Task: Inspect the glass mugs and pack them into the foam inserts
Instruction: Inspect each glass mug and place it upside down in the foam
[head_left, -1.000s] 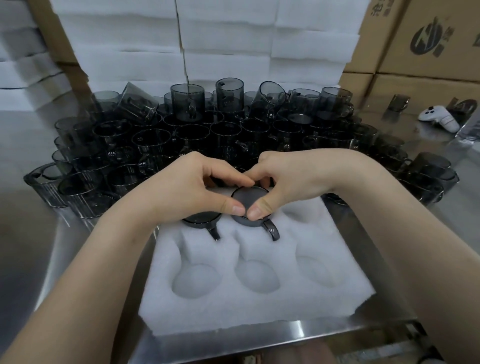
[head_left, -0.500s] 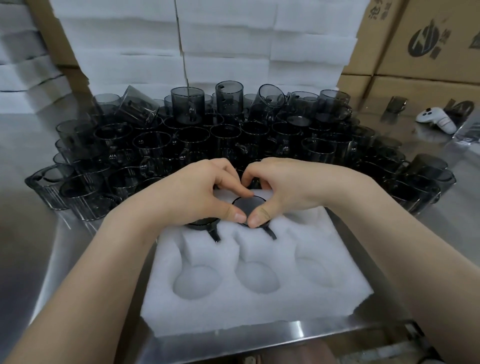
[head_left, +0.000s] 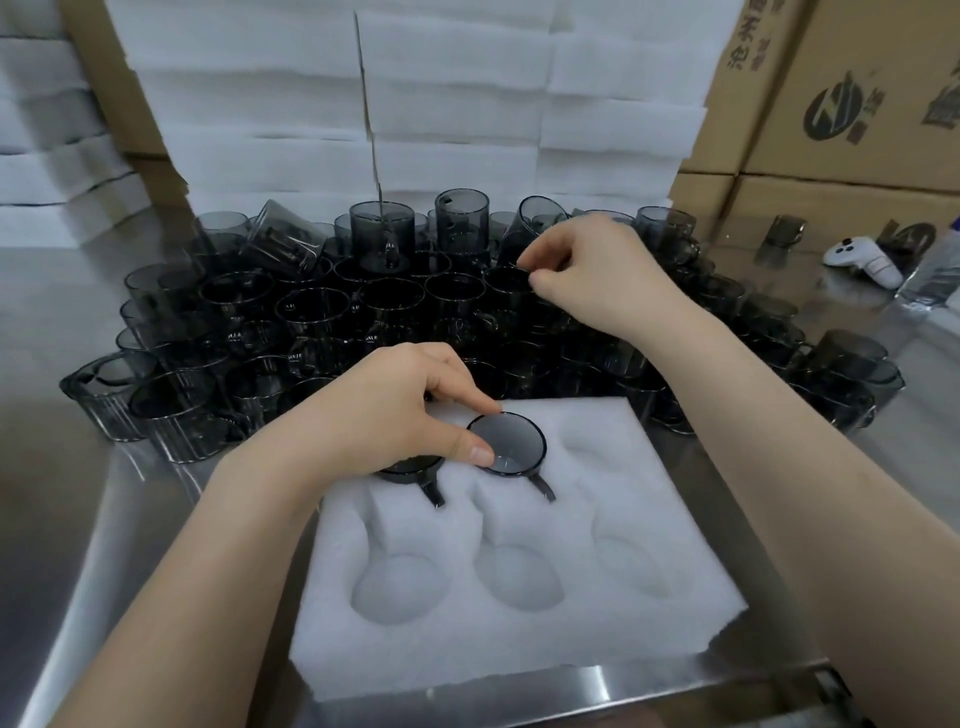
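Nearest us, the foam insert (head_left: 519, 639) lies on the steel bench (head_left: 78, 519), its near row of three round pockets showing white foam. In the far row two smoked-glass mugs sit sunk in their pockets, handles pointing towards us. The left mug (head_left: 413, 472) is mostly hidden under our left grip (head_left: 395, 415). That grip is clamped on the middle mug (head_left: 511, 441): the thumb is on its near-left edge and the forefinger curls over its far-left edge. The rest of the mug's round face lies bare to the right of the grip.

Beyond the insert, the loose mugs (head_left: 311, 312) crowd the bench, most of them upright and a few tilted at the back. Our right grip (head_left: 597, 280) hovers over them, well apart from the insert. Its fingers are curled, and the thumb and forefinger are drawn close at the rim of a far mug (head_left: 501, 291) — we cannot tell whether they have closed on the rim.

At the back stand stacked white foam slabs (head_left: 457, 104) with cartons (head_left: 857, 104) to the right, and a white controller (head_left: 862, 260) lies on the bench in front of the cartons.
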